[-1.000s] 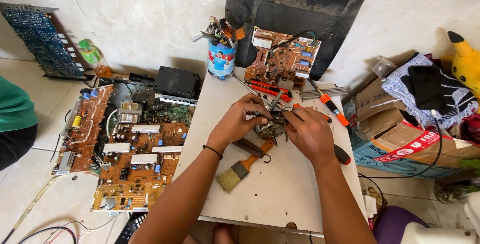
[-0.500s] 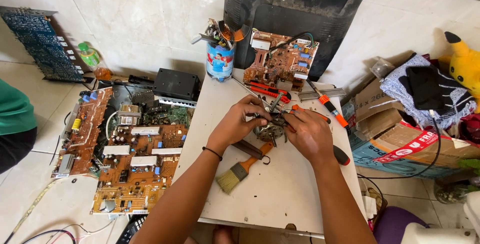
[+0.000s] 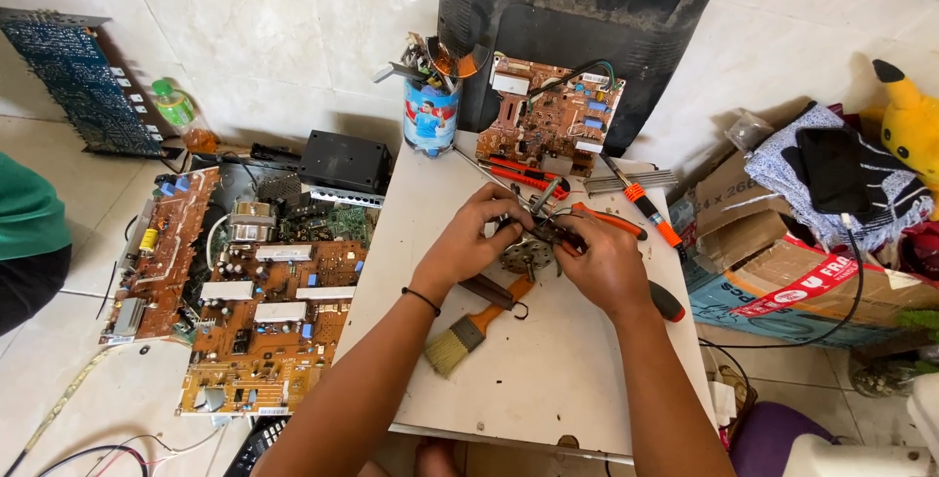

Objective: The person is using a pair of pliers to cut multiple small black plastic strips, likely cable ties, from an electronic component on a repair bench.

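Note:
My left hand (image 3: 472,238) and my right hand (image 3: 603,264) meet over a small round metal part with wires (image 3: 523,252) on the white table (image 3: 548,379). Both hands grip it, fingers curled around it, and most of the part is hidden under them. A black band circles my left wrist. Just below the hands lies a paintbrush with an orange handle (image 3: 476,325). A screwdriver with a red and black handle (image 3: 668,303) sticks out from under my right hand.
A cup full of tools (image 3: 430,110), a brown circuit board (image 3: 551,120), red cutters (image 3: 523,175) and an orange screwdriver (image 3: 648,205) sit at the table's far edge. Circuit boards (image 3: 259,316) cover the floor left. Cardboard boxes (image 3: 782,252) and a yellow plush toy (image 3: 910,125) stand right.
Both hands have stayed on the small metal part, with only slight finger shifts. The view has tilted a little.

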